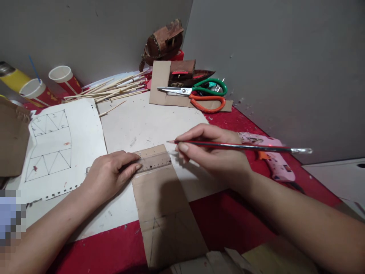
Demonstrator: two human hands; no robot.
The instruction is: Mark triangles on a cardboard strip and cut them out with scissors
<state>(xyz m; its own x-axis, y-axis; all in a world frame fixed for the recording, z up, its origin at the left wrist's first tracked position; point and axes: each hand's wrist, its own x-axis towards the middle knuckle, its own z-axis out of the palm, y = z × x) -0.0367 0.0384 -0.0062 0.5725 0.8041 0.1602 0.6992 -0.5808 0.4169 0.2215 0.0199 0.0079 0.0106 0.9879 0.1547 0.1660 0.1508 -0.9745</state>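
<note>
Two hands show: our left hand [114, 169], thumb and finger close together, holds the ruler [156, 161] down across the card [155, 190]; our right hand [215, 152] pinches the pencil [245, 146]. We guess the ruler is light, stiff and slippery, so its middle is best to press; the card may bend.

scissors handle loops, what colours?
The scissors have one green loop and one orange; best seen in the head view.
</note>
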